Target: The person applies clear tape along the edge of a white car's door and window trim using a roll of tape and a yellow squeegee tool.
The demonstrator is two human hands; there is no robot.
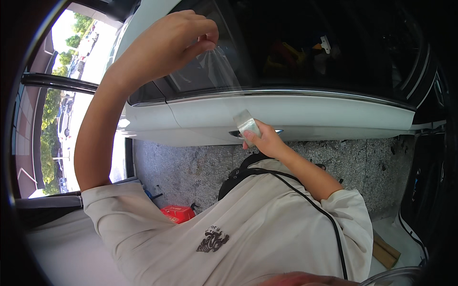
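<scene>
My left hand (189,39) is raised in front of the dark car window (286,68), fingers and thumb pinching the end of a clear film strip (223,71). The strip runs down across the chrome window trim (307,93) towards my right hand (266,139). That hand grips a flat, shiny, translucent piece (246,122), which looks like a roll of clear tape; its far side is hidden. Behind the right hand lies the chrome door handle (234,134) of the white car door (200,118), partly covered by my fingers.
Speckled stone floor (186,161) lies below the door. A red box (178,213) with writing shows beside my left sleeve. A brown cardboard-like piece (386,250) is at lower right. A black cord (332,221) hangs across my shirt. Bright daylight enters through the opening at left.
</scene>
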